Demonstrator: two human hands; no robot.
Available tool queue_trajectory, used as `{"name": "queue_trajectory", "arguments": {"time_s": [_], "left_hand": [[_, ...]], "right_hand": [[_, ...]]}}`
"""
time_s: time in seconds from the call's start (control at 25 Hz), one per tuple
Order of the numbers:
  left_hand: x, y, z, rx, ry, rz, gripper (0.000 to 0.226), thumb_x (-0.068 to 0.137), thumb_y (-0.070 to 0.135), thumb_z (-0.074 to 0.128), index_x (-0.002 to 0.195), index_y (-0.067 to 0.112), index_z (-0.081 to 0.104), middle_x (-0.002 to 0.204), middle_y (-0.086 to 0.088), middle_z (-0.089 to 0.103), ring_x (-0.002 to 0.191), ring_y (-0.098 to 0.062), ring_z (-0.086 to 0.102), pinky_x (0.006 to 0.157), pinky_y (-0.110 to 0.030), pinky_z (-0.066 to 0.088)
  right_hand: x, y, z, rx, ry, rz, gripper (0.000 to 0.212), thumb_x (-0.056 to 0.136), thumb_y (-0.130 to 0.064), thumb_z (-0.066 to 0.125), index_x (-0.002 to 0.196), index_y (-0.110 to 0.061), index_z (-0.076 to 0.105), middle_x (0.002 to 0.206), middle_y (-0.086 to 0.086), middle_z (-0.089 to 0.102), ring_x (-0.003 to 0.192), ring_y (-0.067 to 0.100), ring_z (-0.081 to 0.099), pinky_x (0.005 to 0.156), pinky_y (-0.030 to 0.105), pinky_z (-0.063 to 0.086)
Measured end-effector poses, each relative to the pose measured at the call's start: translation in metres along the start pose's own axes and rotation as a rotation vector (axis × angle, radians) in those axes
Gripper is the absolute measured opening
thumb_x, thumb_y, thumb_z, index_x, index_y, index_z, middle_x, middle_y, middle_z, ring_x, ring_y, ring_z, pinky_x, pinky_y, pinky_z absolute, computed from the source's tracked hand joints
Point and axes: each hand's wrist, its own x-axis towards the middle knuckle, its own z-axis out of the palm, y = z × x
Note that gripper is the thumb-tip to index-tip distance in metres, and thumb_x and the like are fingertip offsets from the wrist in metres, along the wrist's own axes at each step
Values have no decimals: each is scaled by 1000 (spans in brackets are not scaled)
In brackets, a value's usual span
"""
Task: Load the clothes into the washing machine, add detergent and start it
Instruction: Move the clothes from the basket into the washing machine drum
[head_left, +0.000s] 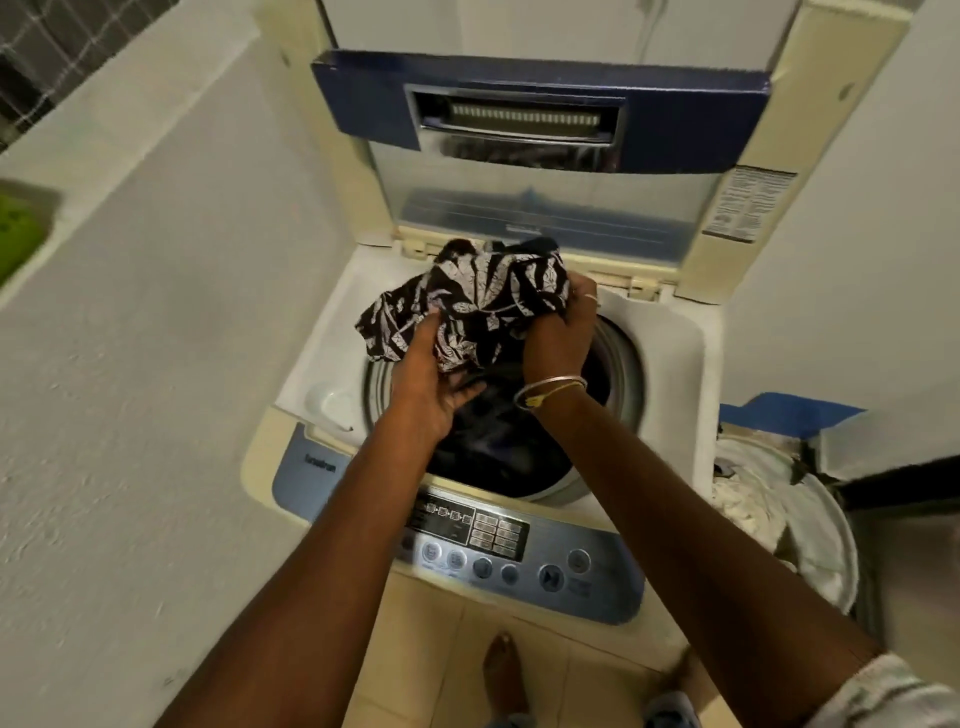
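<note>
Over the open drum (621, 364) of the washer (322, 499), your two hands hold a bundled black-and-white garment (478, 296). Your left hand (431, 384) comes at it from below and the near side, its grip closed on the lower folds, with some fingers spread under the cloth. Your right hand (563, 332) clamps the bundle's right edge, grip tight on the fabric; a ring shows on one finger and bangles (550, 391) sit at that wrist. The garment hangs above the far-left part of the opening, partly over the white rim, and you have not let it go.

Dark clothes (498, 441) already lie inside the drum beneath your hands. The lid (540, 208) stands folded upright at the back, its clear panel facing you and its blue band above. On the near edge, the control panel (519, 545) shows a dark display and a row of round buttons, none touched. A small round recess (332, 402) sits in the white top at the left of the drum.

Right of the washer stands a tub (810, 519) holding pale laundry. A wall (156, 338) runs along the left side. Your bare foot (501, 670) rests on the tiled floor (431, 649) in front of the machine.
</note>
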Motion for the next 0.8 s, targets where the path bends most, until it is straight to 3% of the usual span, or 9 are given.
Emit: {"name": "queue_trajectory", "arguments": {"time_s": [0.12, 0.2, 0.24, 0.32, 0.4, 0.48, 0.6, 0.72, 0.8], "left_hand": [[14, 4, -11, 214, 53, -116, 57, 79, 47, 76, 124, 16, 63, 114, -13, 69, 100, -34, 68, 71, -50, 60], [18, -5, -14, 420, 122, -90, 49, 83, 36, 75, 123, 11, 62, 107, -18, 68, 86, -27, 68, 55, -34, 58], [20, -12, -13, 539, 149, 4, 48, 84, 31, 73, 125, 10, 61, 107, -18, 68, 82, -23, 67, 55, -30, 57], [23, -24, -8, 834, 109, 237, 50, 86, 29, 70, 133, 17, 56, 128, -8, 61, 99, -17, 64, 77, -31, 57], [25, -33, 3, 1098, 46, 353, 64, 88, 36, 69, 146, 23, 45, 155, -6, 33, 130, -20, 48, 103, -38, 47], [26, -42, 19, 1177, 41, 442, 64, 90, 38, 66, 147, 19, 45, 157, -12, 33, 136, -25, 45, 109, -38, 42], [-3, -57, 66, 1101, 83, 724, 32, 96, 31, 59, 124, 17, 63, 119, -3, 68, 109, -18, 64, 91, -20, 43], [-49, -86, 127, 922, -48, 914, 13, 100, 29, 55, 105, 22, 64, 95, 10, 67, 87, -6, 64, 77, -15, 47], [-66, -124, 173, 862, -156, 996, 12, 101, 27, 53, 101, 18, 61, 90, 7, 65, 82, -7, 63, 73, -20, 52]], "right_hand": [[15, 49, -13, -238, 16, 329, 39, 82, -1, 57, 120, -9, 55, 110, 12, 66, 99, 23, 64, 93, 41, 52], [23, 75, -30, -536, -143, 542, 81, 71, -12, 73, 143, -12, 37, 134, 18, 54, 121, 35, 55, 103, 47, 47], [25, 82, -38, -710, -249, 568, 100, 66, -18, 79, 150, -15, 24, 146, 18, 41, 131, 39, 44, 108, 52, 41], [24, 90, -48, -926, -391, 498, 113, 66, -25, 84, 154, -18, 13, 156, 17, 24, 140, 40, 31, 113, 54, 35], [24, 83, -55, -939, -413, 404, 101, 69, -26, 81, 152, -16, 23, 151, 15, 36, 136, 35, 41, 110, 46, 41], [27, 67, -65, -877, -372, 304, 78, 76, -27, 76, 144, -16, 40, 131, 4, 57, 119, 22, 57, 99, 33, 47], [32, 24, -97, -756, -230, 103, 41, 88, -28, 69, 126, -16, 58, 109, -2, 67, 93, 8, 61, 87, 25, 50], [37, -8, -151, -529, -26, -56, 12, 92, -31, 64, 102, -24, 64, 84, -3, 72, 75, 9, 68, 75, 33, 58], [45, -16, -198, -439, 127, -94, 6, 93, -31, 63, 93, -24, 63, 77, -2, 70, 72, 15, 69, 70, 41, 59]]}}
